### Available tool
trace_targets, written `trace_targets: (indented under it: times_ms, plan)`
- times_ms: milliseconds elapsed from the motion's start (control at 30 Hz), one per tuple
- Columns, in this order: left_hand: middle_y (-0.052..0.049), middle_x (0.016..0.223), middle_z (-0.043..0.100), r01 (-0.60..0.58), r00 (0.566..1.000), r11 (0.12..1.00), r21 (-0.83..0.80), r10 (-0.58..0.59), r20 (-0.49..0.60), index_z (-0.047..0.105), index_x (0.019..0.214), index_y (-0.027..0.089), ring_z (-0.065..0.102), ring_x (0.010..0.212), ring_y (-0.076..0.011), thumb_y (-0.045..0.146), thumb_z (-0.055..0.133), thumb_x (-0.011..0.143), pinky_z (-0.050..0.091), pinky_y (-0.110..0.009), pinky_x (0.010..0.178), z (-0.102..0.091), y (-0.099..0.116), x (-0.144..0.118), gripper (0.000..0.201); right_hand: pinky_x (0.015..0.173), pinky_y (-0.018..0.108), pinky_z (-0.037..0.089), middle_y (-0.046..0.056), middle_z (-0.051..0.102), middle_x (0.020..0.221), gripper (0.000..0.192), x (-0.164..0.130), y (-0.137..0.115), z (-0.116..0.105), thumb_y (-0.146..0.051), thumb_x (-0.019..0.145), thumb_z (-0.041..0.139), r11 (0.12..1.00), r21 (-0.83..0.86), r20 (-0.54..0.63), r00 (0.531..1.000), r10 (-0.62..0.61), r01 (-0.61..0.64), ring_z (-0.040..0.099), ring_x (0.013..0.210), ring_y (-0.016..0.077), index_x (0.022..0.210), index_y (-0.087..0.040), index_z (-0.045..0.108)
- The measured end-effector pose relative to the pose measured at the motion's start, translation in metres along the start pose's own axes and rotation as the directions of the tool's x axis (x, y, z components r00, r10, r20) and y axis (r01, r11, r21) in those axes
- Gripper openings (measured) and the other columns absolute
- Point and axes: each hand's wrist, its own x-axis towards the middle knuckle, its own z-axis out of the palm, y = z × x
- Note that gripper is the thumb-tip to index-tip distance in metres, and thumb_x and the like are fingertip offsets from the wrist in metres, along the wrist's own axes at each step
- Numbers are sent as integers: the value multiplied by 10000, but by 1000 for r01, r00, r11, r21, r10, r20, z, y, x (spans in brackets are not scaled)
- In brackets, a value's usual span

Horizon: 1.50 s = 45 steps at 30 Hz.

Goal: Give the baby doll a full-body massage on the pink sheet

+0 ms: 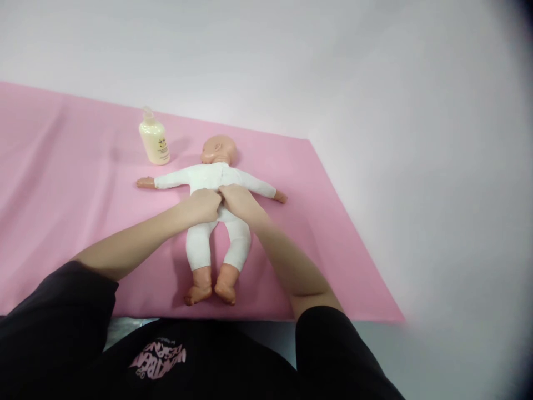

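A baby doll (204, 176) in a white cloth body lies flat, its bald head turned to the left and its arms spread wide. My left hand (205, 204) is curled into a fist on the doll's lower trunk. Knuckle to knuckle with it, my right hand (236, 200) is closed the same way and rests on the doll too. Both sets of fingertips are tucked under and hidden, and no object shows in either hand. The doll's bare feet point toward me.
The doll lies on a pink sheet (308, 244) covering a table, whose right edge slants away. Beyond the doll's left-hand side stands a pump bottle (154, 141) of pale yellow liquid. A plain white surface (416, 139) surrounds the table's far and right sides.
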Motion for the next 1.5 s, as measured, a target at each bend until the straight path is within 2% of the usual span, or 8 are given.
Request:
trace_targets:
  times_ms: [67,167,500,733,967,1100,1267,1500]
  plan:
    - [-205,1180,709,7,995,995,101,-18,100,753,1245,68,670,1038,-339,56,596,882,560,-401,790,-10,5,-2,395,951,344,520,157,770,1169,378,0,1,0,-95,1031,444,1000,-5,0,1000,-16,16,720,1062,261,1215,-192,759]
    - [-209,1321,626,22,995,985,173,-39,92,742,1258,90,603,1183,-362,56,551,896,561,-420,846,-16,8,-2,411,893,336,514,180,709,1240,372,-2,0,-3,-73,1027,421,998,-48,-14,999,-52,51,683,1069,266,1185,-130,753]
    - [-208,1373,645,6,991,976,217,-35,129,649,1415,57,618,1192,-359,100,501,954,533,-442,898,-14,10,2,486,949,334,498,158,744,1236,334,7,10,5,-57,1027,437,995,-58,-62,994,-87,83,682,1086,252,1201,-90,721]
    - [-209,1365,678,0,996,969,249,-22,85,591,1453,55,652,1215,-364,129,455,1008,536,-431,880,-10,9,4,472,920,348,512,132,788,1163,335,16,21,18,-84,1025,437,995,-13,-139,985,-98,97,736,1067,267,1148,-182,733]
    - [-189,1274,729,61,997,984,169,-54,-46,626,1347,90,695,1181,-351,241,473,1086,541,-404,854,3,-10,26,338,898,371,508,174,784,1188,333,23,25,19,-72,1019,439,996,67,-180,983,-38,51,736,1115,306,1215,-143,698]
    - [-177,1330,724,104,989,989,106,-91,-117,604,1359,102,695,1219,-351,306,524,1090,548,-409,894,11,-23,37,346,936,379,524,171,785,1228,352,29,32,25,-63,999,505,990,134,-202,979,-15,43,728,1167,315,1311,-127,655]
    - [-193,1306,736,120,983,989,88,-106,-149,622,1370,85,696,1222,-370,297,522,1079,549,-443,927,15,-26,41,374,1024,394,527,177,779,1254,377,38,37,35,-78,1031,438,984,173,-250,968,-9,54,714,1180,293,1316,-121,680]
    - [-165,1288,745,70,979,996,57,-58,-194,684,1304,116,697,1181,-351,280,489,1059,541,-439,928,21,-31,44,354,1101,396,505,185,739,1319,385,45,42,41,-104,1055,411,979,189,-260,965,-26,78,682,1223,282,1304,-90,705]
